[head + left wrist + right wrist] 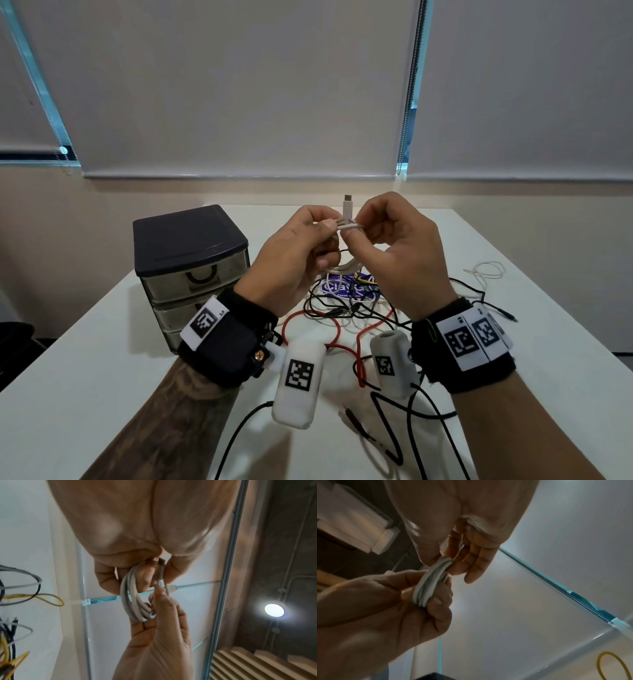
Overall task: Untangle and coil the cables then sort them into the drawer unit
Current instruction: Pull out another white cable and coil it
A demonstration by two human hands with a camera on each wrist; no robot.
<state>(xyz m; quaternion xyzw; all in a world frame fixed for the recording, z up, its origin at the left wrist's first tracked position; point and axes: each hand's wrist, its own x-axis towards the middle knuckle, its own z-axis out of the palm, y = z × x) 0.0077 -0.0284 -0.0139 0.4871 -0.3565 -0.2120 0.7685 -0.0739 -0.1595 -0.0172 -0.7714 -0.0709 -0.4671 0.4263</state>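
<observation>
A white cable [346, 226] wound into a small coil is held in the air over the table's middle, its USB-C plug [347, 205] pointing up. My left hand [318, 228] pinches the coil's left side, and my right hand [368, 222] pinches it from the right. In the left wrist view the coil [133, 599] hangs between my left hand's fingers [106, 577] and my right hand [154, 642]. The right wrist view shows the coil [428, 586] gripped between both hands. The dark three-drawer unit [191, 267] stands at the left, drawers closed.
Beneath my hands lies a tangle of cables: a red cable [330, 330], black cables [404, 411] and a thin white cable [488, 274] at the right. A purple packet [349, 289] lies under the tangle. The white table [102, 394] ends at the wall.
</observation>
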